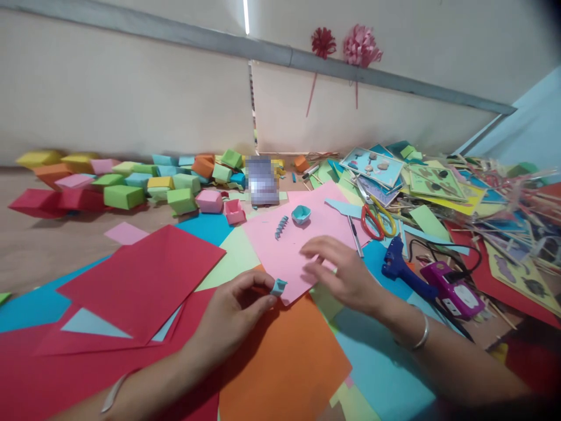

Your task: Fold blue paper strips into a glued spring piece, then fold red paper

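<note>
Between the thumb and fingertips of my left hand (243,304) is a small folded piece of light blue paper (279,287). My right hand (344,272) hovers over a pink paper sheet (289,251), fingers apart and nothing in them. Beyond the hands, a small teal paper cup (301,215) sits on the pink sheet. Beside it lies a curled, zigzag strip of blue paper (281,227). An orange sheet (284,351) lies below my left hand.
To the right lie scissors (372,222), a pen (355,235), a blue glue gun (405,272) and a purple power block (453,289) with its cord. Several coloured paper boxes (123,197) line the back left. Red sheets (144,280) cover the left; sticks and decorated cards (372,166) crowd the right.
</note>
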A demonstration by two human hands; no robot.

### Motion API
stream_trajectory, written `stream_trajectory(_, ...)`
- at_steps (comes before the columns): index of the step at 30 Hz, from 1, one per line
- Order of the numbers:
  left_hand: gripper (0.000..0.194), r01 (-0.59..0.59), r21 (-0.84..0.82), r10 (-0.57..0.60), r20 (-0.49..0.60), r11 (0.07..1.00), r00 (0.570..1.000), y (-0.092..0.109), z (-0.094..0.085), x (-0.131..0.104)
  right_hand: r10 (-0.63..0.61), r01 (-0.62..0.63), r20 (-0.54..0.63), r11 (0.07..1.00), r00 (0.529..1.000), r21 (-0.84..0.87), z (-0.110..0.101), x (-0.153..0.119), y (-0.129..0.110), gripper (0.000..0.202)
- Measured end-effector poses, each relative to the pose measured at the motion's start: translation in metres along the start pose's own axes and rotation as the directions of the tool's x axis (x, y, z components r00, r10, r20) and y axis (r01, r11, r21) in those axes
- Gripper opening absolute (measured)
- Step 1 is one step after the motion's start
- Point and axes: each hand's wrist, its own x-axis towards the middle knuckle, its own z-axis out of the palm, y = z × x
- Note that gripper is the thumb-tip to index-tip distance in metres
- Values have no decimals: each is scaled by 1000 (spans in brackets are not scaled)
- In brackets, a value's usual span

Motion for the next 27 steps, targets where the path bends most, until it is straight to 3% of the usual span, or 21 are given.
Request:
stream_trajectory(2,11,-43,90,43,4,995,999,-2,0,0,-25,17,59,993,998,119,15,-7,-12,14)
stream_trajectory(5,10,-90,87,89,12,992,996,-5,3,-3,-7,2,34,989,999,146,26,-12,-21,7)
stream_trajectory(10,15,-106,-4,106,-19,994,994,-5,9,-8,56,-58,11,987,998,151,32,-13,-19,12)
stream_trajectory(14,6,-155,50,153,48,987,987,-11,7,-9,30,-30,2,985,1000,172,35,-16,-18,20)
stream_trajectory(20,25,-29,-11,29,27,1000,999,-19,4,-6,1,-9,44,983,999,181,38,-17,-16,18)
stream_trajectory(24,23,39,32,-39,4,999,999,-20,4,-4,-15,7,48,986,999,168,42,-19,-11,17)
stream_trajectory(27,22,21,41,-21,0,999,1000,-21,4,-5,-69,63,50,991,996,117,45,-19,-9,18)
